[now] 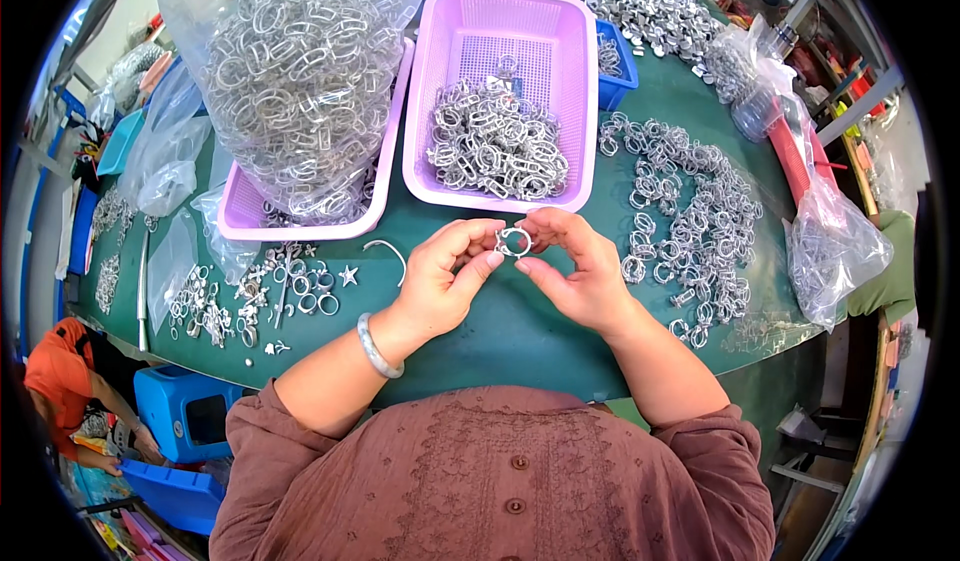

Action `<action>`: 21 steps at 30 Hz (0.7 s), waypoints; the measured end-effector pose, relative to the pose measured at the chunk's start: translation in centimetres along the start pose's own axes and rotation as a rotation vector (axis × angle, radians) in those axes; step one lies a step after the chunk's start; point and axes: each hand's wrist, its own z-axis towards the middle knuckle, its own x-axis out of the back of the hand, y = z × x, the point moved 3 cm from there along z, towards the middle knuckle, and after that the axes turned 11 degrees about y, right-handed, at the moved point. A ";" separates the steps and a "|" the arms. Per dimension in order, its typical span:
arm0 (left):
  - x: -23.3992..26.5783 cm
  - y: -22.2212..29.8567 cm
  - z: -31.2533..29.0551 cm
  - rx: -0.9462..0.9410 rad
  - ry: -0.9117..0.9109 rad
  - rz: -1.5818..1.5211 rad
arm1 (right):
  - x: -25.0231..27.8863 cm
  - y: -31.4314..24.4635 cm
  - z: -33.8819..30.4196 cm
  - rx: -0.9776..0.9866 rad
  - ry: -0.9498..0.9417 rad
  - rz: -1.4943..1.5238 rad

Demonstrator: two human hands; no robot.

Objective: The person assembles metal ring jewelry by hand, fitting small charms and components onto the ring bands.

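Note:
A silver-coloured metal ring is held up between my two hands, over the green table's near middle. Thumb and fingers of my left hand pinch its left side, where small details are too fine to make out. My right hand grips the opposite side with thumb and forefinger. A pale bangle circles my left wrist. Just beyond my hands stands a pink-purple basket with a heap of similar rings in its near half. Many more metal rings lie loose to the right of my right hand.
A clear bag full of rings rests in another purple basket. Small metal pieces and a curved strip lie left. A blue bin and metal pile stand behind. A person in orange bends by a blue stool.

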 end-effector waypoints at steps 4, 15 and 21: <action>0.0 0.0 0.0 -0.008 0.003 0.004 | 0.0 -0.1 0.1 -0.011 0.005 0.001; 0.4 0.1 -0.3 0.133 0.020 0.002 | 2.4 -1.9 1.4 0.184 -0.037 -0.182; 0.1 0.5 -0.4 0.073 -0.015 -0.034 | 19.3 -4.0 3.1 0.263 0.431 -0.681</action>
